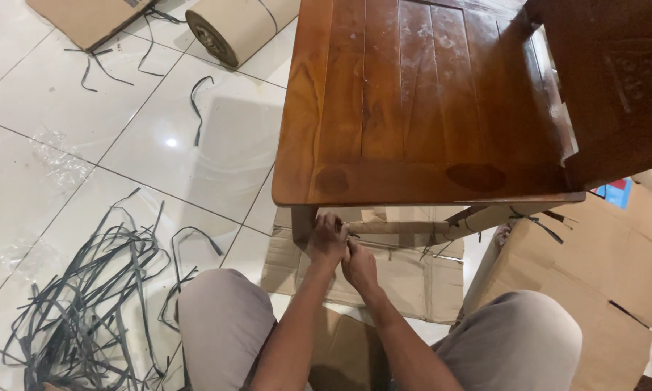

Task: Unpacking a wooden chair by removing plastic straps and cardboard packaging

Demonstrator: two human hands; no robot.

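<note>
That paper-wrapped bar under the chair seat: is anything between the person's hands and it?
Nothing visible does. The left hand and right hand are already at the wrapped bar, beside the chair leg. The wooden seat overhangs above, not between. Whether either grip is closed on the wrapping is unclear.

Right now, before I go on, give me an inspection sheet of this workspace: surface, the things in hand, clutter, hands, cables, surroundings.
Surface: white tiled floor, glossy, with flattened cardboard under the work.
Things in hand: wooden chair, its seat dusty with pale smears; wrapped rail under the seat front, covered in brown paper, with dark strapping on it.
Clutter: heap of cut black straps at the left; loose strap pieces farther up; clear plastic scraps.
Hands: left hand and right hand close together at the wrapped rail beside the chair leg; what the fingers pinch cannot be told.
Cables: nothing seen.
Surroundings: brown paper roll, cardboard box at the right, person's knees in grey trousers.
</note>
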